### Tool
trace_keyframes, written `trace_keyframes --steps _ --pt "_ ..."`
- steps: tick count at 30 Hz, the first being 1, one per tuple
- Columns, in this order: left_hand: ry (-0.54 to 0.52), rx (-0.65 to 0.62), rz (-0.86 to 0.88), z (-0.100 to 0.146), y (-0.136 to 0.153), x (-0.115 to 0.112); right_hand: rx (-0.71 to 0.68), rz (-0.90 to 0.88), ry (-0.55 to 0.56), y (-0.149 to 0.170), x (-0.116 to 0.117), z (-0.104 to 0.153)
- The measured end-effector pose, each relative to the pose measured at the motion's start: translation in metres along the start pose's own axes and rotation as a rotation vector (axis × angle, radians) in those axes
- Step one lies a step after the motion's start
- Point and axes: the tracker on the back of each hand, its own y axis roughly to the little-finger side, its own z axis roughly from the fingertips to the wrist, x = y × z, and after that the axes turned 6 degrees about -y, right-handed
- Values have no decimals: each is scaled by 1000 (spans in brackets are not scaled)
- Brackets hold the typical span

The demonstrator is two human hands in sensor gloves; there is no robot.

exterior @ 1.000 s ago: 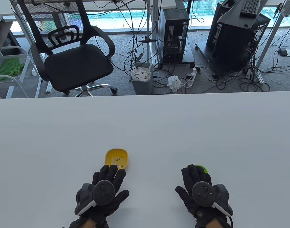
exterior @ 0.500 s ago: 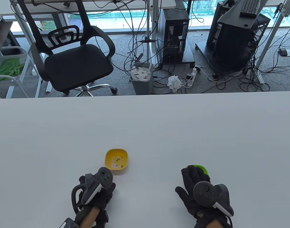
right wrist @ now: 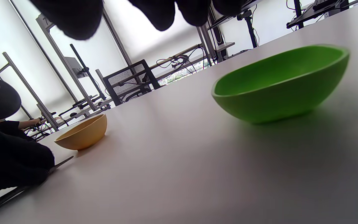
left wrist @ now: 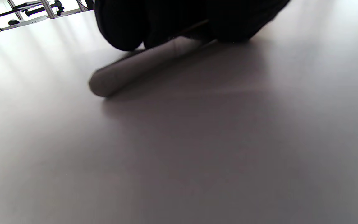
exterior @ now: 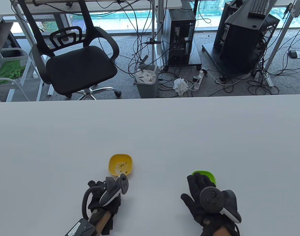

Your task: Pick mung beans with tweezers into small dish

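Left hand [exterior: 104,198], lower centre, has fingers [left wrist: 120,28] curled onto the tweezers [left wrist: 135,67] lying on the tabletop [exterior: 150,127]. Right hand [exterior: 204,196] fingers spread flat, covering the near rim of the green dish [exterior: 206,175].

On the table [exterior: 150,127] I see one dish [exterior: 120,164] just beyond my left hand [exterior: 104,198], with beans [exterior: 121,167] in it. The other dish [exterior: 207,175] lies just beyond my right hand [exterior: 206,199]. The tweezers [left wrist: 141,65] lie on the table under my left hand.
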Motion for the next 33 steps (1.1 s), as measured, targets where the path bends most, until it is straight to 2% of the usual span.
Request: trace_keyframes --steps 3,5,10,14,17,22,26,29,33 --pt "-5 -74 73 12 5 3 -20 11 38 -4 1 0" --pt "-60 -114 171 23 11 12 -54 14 68 -14 1 1" --pt "-194 -204 490 58 17 45 -167 -11 125 -61 8 4" --pt "-250 -289 681 82 11 63 -238 -154 95 -98 24 -1" --pt "-271 -323 838 95 11 73 -281 -221 79 -111 30 -7" --pt "-214 -341 1015 100 9 70 -318 -394 144 -119 33 -13" --pt "-187 -315 1101 96 10 63 -309 -401 197 -121 38 -15" --pt "-174 -317 1124 93 10 59 -300 -378 238 -120 39 -16" --pt "-160 -324 1085 85 14 58 -260 -373 207 -111 31 -17"
